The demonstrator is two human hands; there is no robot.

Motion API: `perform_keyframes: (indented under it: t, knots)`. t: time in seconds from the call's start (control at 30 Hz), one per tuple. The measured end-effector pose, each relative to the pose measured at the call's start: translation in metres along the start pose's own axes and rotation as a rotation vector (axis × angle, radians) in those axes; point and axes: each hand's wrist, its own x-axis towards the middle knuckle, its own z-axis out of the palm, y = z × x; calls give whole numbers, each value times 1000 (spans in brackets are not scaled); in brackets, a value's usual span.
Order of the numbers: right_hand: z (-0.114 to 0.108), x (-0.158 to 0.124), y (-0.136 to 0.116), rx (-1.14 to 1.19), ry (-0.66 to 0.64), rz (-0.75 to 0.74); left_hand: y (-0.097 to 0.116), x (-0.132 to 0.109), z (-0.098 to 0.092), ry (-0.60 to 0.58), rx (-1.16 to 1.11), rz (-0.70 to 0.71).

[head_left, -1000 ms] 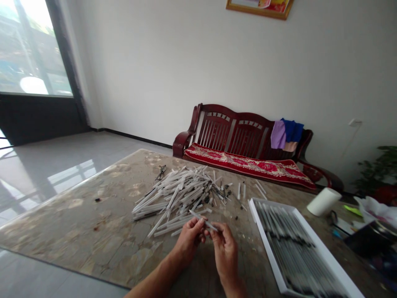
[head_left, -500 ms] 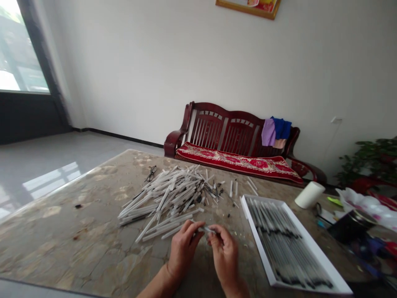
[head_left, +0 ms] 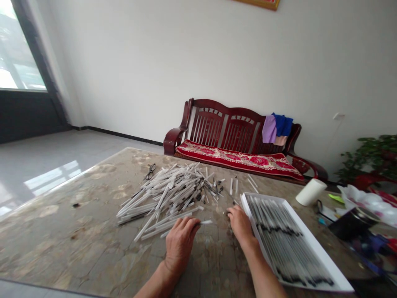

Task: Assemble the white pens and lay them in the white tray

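Note:
My left hand (head_left: pixel 181 238) is closed around a slim whitish translucent stick (head_left: pixel 206 222), whose tip juts out to the right. My right hand (head_left: pixel 240 223) is apart from it, low over the table beside the box, fingertips pinched together at a small dark bit; whether they grip it is too small to tell. Beyond my left hand lies a heap of similar slim white sticks (head_left: pixel 173 186), some with dark parts. To the right stands a shallow white box (head_left: pixel 263 256) holding two rows of slim sticks with black ends (head_left: pixel 288 252).
Small dark pieces (head_left: pixel 221 188) and loose sticks (head_left: pixel 250 185) lie past the heap. Glasses (head_left: pixel 150 171) rest at its far left. A white roll (head_left: pixel 311 192), a black cup (head_left: pixel 353 223) and plastic bag (head_left: pixel 369 205) stand right of the box. A wooden bench (head_left: pixel 229 128) is behind the patterned table (head_left: pixel 102 231).
My hands were together at the stick; now they are apart. The right has moved right and forward toward the box's edge, while the left keeps the stick.

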Motion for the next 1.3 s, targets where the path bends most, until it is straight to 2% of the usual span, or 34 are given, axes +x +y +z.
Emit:
perform_keyframes:
  t: [0.13,0.2,0.33,0.47,0.6,0.73,0.9,1.3]
  knots:
    - [3,-7,-5,21,67,23,2,0,-1,13,40,5]
    - [2,-13,-13,186,96,85,2,1,-2,32,62,4]
    - [1,-31,-45,690,52,233,3,1,-1,39,67,4]
    - [-2,-46,-75,875,19,268,4,1,-3,27,55,6]
    - [-4,-50,-85,910,38,291,5,0,-5,6,75,33]
    - [-6,-51,-87,900,67,251,4,0,-4,-15,109,48]
    - [-8,-52,-89,851,59,166,4,0,-3,-23,100,59]
    - [-15,-52,-91,781,-5,103,4,0,-1,-49,77,57]
